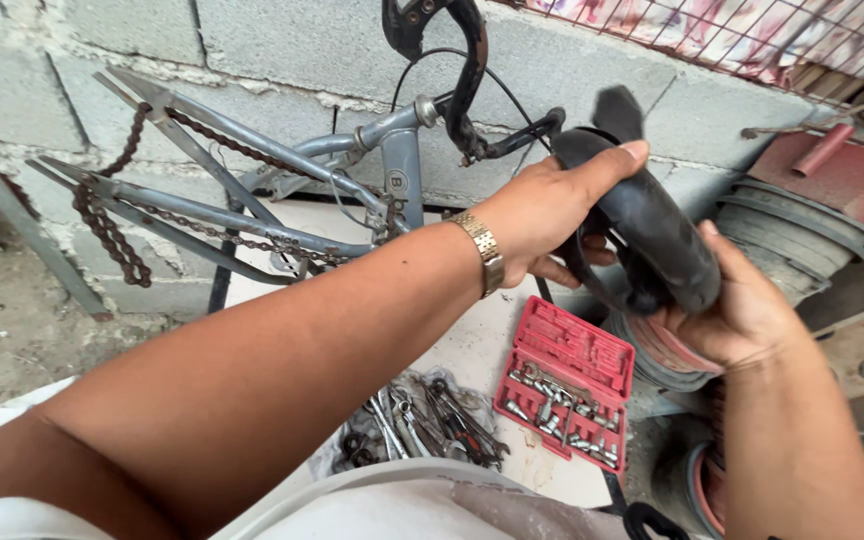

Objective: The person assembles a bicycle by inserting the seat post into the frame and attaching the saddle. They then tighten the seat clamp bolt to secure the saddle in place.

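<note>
Both hands are closed around a folded black rubber inner tube [652, 235], held up in the middle of the view in front of a grey block wall [282, 40]. The left hand [542, 215], wearing a gold-coloured watch [482, 250] at the wrist, grips the tube from the upper left: its thumb lies stretched along the top edge of the rubber, while the fingers curl underneath and are mostly hidden behind the tube. The right hand [742, 315] cups the tube from below and from the right, palm against the rubber, thumb pressed to the near side; its fingers wrap behind and cannot be seen. A short flap of the rubber sticks up above the left thumb. Behind the hands, a grey bicycle frame [252, 190] stands upside down against the wall, its rusty chain [112, 235] hanging loose on the left. Below the hands, on a pale board on the ground, lies an open red socket set case [567, 380], and just beside it, to the left, a loose heap of wrenches [422, 420]. To the right, near the right hand, stands a stack of old tyres [792, 240].
</note>
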